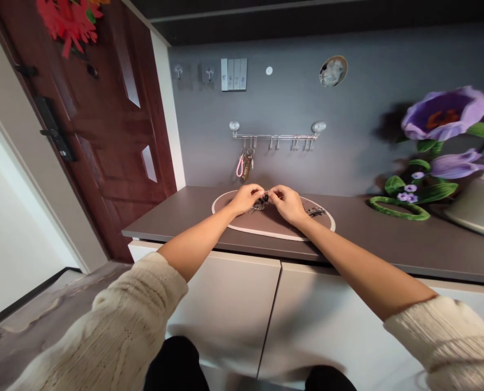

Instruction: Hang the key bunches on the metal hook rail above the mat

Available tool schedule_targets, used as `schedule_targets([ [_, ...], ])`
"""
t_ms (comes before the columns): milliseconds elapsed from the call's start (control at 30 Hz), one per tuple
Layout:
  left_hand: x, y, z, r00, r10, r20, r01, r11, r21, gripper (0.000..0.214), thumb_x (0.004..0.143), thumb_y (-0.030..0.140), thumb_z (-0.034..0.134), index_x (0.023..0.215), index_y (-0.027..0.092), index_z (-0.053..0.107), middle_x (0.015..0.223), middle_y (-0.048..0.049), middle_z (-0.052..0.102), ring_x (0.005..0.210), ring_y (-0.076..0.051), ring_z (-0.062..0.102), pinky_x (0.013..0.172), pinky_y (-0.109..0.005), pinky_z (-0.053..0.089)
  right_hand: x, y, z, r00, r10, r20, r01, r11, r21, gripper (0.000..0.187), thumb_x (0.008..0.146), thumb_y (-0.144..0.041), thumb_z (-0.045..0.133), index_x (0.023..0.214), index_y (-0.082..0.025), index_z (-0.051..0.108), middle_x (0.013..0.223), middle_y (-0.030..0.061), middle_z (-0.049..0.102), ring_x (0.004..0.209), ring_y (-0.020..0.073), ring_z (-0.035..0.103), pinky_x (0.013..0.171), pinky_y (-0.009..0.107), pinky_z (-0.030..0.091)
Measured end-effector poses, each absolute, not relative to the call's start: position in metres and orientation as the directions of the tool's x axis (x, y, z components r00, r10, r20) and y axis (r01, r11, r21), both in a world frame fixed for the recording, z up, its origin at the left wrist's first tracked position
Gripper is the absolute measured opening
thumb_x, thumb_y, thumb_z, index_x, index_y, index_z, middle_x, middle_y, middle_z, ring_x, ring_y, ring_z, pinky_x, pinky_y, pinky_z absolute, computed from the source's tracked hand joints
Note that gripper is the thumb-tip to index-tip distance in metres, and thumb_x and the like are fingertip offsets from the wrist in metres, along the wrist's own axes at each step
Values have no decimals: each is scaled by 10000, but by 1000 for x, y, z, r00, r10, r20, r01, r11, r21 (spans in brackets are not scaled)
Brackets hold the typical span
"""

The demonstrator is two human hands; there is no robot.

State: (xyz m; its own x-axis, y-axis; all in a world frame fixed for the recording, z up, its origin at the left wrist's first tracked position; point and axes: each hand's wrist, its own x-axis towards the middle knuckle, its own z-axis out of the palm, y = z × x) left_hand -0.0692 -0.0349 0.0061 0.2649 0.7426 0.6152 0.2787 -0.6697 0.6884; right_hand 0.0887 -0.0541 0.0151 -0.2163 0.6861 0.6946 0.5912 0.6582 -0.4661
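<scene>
My left hand (247, 199) and my right hand (286, 203) meet over an oval brown mat (274, 232) with a pale rim. Both have their fingertips pinched together on a small bunch of keys (260, 203), dark and metallic, which hangs between them just above the mat. Its exact parts are too small to make out. A second dark, metallic bunch (315, 211), which looks like keys, lies on the mat to the right of my right hand.
Behind the hands, a hook rail (276, 136) on the grey wall holds keys with a pink loop (240, 166) and a brown tag (246, 168). Purple artificial flowers (445, 117) stand on the countertop (347, 239) at right. A dark red door (115, 130) is at left.
</scene>
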Motion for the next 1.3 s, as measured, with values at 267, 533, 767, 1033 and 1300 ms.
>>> schedule_targets([
  [267, -73, -31, 4, 150, 757, 637, 362, -641, 677, 159, 786, 225, 458, 737, 130, 576, 687, -12, 599, 656, -110, 534, 685, -238, 420, 91, -44, 18, -208, 662, 720, 637, 650, -413, 181, 794, -279, 436, 753, -171, 574, 756, 53, 617, 717, 154, 530, 708, 280, 396],
  [533, -80, -26, 2, -32, 741, 670, 525, -558, 643, 163, 789, 223, 455, 715, 149, 580, 683, -7, 600, 656, -122, 518, 678, -248, 399, 86, -31, 32, -156, 637, 755, 618, 659, -428, 156, 785, -263, 444, 735, -173, 561, 774, 53, 614, 729, 155, 525, 720, 282, 392],
  [767, -81, -22, 1, -81, 732, 677, 575, -520, 632, 193, 797, 208, 427, 701, 155, 586, 680, -12, 606, 663, -128, 531, 686, -252, 394, 76, -11, 52, -111, 627, 771, 605, 658, -448, 131, 775, -227, 446, 730, -171, 556, 777, 51, 611, 729, 150, 519, 717, 279, 390],
  [1033, -82, -16, -2, -138, 741, 658, 578, -479, 661, 180, 794, 200, 432, 702, 151, 579, 695, -14, 611, 676, -123, 539, 685, -244, 395, 60, 22, 81, -90, 603, 793, 616, 659, -431, 132, 763, -202, 435, 729, -162, 556, 788, 54, 607, 745, 148, 516, 744, 279, 390],
  [1300, -80, -14, -2, -107, 737, 667, 594, -491, 638, 201, 803, 222, 425, 689, 158, 579, 694, -19, 612, 681, -131, 543, 675, -247, 393, 44, 52, 102, -52, 622, 781, 631, 626, -457, 169, 768, -197, 424, 771, -155, 587, 803, 56, 621, 743, 146, 531, 752, 283, 403],
])
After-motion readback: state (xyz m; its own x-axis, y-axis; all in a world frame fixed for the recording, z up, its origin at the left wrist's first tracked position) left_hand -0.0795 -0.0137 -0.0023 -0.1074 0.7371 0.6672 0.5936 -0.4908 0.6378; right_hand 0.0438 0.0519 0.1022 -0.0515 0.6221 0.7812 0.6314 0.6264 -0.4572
